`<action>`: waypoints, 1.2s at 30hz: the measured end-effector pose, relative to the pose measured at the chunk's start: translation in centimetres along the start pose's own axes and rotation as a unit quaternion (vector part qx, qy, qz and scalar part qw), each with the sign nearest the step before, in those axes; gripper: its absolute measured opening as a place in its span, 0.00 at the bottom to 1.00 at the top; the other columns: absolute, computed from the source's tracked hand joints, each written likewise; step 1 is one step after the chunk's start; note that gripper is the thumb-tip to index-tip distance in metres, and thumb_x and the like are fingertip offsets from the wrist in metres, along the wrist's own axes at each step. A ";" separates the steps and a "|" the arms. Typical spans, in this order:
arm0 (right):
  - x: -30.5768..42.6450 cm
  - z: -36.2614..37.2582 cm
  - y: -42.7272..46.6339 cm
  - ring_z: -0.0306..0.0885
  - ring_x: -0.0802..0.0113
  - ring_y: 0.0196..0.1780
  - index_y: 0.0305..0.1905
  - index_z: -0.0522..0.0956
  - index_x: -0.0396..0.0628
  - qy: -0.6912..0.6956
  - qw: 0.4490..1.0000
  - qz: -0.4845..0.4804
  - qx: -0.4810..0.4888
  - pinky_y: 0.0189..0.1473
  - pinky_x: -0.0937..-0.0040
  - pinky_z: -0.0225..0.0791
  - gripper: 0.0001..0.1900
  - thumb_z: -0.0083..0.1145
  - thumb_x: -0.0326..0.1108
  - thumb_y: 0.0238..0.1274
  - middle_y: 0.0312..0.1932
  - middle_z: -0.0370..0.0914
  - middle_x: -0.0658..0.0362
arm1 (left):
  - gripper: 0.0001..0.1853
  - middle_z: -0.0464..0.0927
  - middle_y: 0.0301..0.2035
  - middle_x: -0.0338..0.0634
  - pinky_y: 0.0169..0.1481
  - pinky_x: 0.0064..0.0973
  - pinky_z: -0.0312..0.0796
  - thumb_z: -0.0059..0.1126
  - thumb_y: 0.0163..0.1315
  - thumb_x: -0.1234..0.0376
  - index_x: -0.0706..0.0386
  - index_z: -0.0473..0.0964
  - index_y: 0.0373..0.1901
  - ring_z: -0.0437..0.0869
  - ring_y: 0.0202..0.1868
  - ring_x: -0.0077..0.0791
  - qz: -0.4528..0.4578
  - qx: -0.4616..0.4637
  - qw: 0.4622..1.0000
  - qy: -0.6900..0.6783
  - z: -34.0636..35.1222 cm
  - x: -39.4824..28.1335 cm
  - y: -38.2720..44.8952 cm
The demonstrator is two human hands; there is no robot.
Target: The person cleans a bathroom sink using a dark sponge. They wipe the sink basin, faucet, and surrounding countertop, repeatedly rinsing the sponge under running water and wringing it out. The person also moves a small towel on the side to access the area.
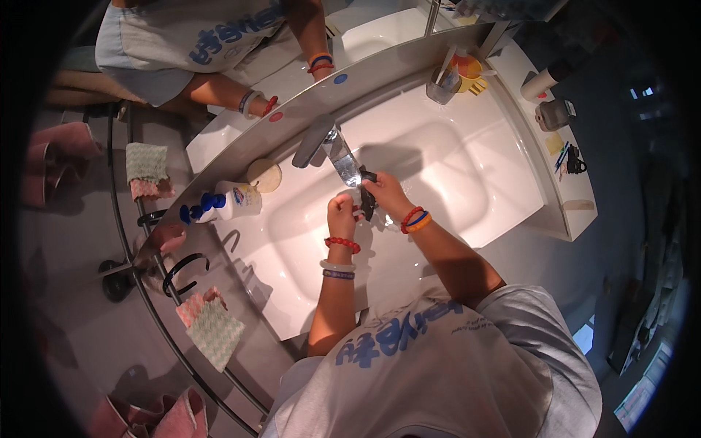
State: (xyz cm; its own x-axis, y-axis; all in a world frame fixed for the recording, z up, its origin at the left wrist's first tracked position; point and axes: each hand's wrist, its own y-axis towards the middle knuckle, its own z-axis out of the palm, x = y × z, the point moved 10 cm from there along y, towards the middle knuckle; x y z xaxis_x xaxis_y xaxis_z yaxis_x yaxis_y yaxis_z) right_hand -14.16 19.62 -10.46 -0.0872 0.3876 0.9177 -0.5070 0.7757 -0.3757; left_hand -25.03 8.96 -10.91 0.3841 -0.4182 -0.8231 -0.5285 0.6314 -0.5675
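My left hand (343, 212) and my right hand (388, 191) are close together over the white washbasin (306, 230), just below the spout of the chrome faucet (343, 159). Between them is a small dark object (367, 203), perhaps wet; what it is cannot be told. The fingers of my right hand grip its upper end. My left fingers are curled at its lower side, and whether they pinch it is unclear. Bright glints lie at the spout's end and beside the object.
A pump bottle (241, 201) and a round pale lid or dish (264, 176) stand left of the faucet. A clear cup (441, 90) and a yellow cup (470, 79) are at the back right. Small items line the right ledge (578, 208). Cloths (216, 334) hang on a rail at left.
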 end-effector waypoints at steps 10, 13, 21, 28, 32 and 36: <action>-2.3 -1.3 0.6 0.79 0.70 0.37 0.42 0.77 0.39 0.157 0.981 0.114 -0.025 0.39 0.70 0.72 0.14 0.51 0.39 0.63 0.34 0.79 0.55 | 0.15 0.77 0.26 0.39 0.23 0.16 0.67 0.60 0.63 0.55 0.58 0.73 0.35 0.76 0.21 0.23 -0.007 -0.124 0.987 -0.098 -1.8 2.3 1.2; -4.3 -2.6 1.8 0.77 0.72 0.34 0.38 0.78 0.39 -0.029 0.986 0.147 -0.080 0.36 0.72 0.70 0.13 0.52 0.40 0.63 0.32 0.79 0.55 | 0.15 0.72 0.18 0.33 0.20 0.15 0.64 0.62 0.62 0.58 0.57 0.71 0.27 0.74 0.19 0.18 0.155 -0.036 0.987 0.004 0.6 -1.7 -0.9; -4.4 4.2 1.1 0.79 0.51 0.35 0.38 0.80 0.34 0.049 0.984 0.153 -0.075 0.39 0.57 0.69 0.16 0.45 0.36 0.63 0.34 0.80 0.42 | 0.09 0.78 0.23 0.42 0.32 0.28 0.72 0.54 0.61 0.69 0.68 0.73 0.28 0.79 0.26 0.26 0.151 -0.129 0.980 -0.018 -2.0 -0.2 5.0; -7.3 4.1 2.1 0.74 0.70 0.34 0.39 0.76 0.41 0.255 0.934 0.251 0.027 0.38 0.70 0.69 0.14 0.41 0.39 0.71 0.33 0.77 0.59 | 0.13 0.81 0.31 0.53 0.39 0.37 0.72 0.49 0.66 0.63 0.62 0.78 0.39 0.83 0.33 0.48 0.213 -0.152 0.925 0.276 3.2 -5.2 -1.0; -5.9 5.2 1.0 0.73 0.73 0.33 0.40 0.76 0.40 0.161 0.961 0.206 0.089 0.35 0.72 0.69 0.13 0.43 0.37 0.69 0.32 0.76 0.62 | 0.13 0.80 0.26 0.50 0.35 0.35 0.71 0.49 0.67 0.62 0.62 0.75 0.32 0.80 0.28 0.44 0.169 -0.194 0.934 0.248 -1.4 -4.9 2.6; -5.5 -0.3 2.5 0.76 0.71 0.32 0.36 0.78 0.36 -0.107 0.992 0.031 -0.054 0.34 0.71 0.69 0.16 0.53 0.41 0.64 0.32 0.80 0.59 | 0.13 0.79 0.24 0.47 0.34 0.32 0.71 0.53 0.66 0.61 0.62 0.73 0.29 0.79 0.26 0.37 0.217 -0.188 0.923 0.255 -1.5 -7.1 1.1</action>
State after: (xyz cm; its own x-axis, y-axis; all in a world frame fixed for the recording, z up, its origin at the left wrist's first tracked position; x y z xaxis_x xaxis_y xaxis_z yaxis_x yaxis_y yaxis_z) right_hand -14.68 19.60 -16.44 -0.3004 0.3304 0.8948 -0.4015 0.8071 -0.4328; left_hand -29.45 11.67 -5.75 -0.2815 -0.4936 -0.8229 -0.8113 0.5803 -0.0706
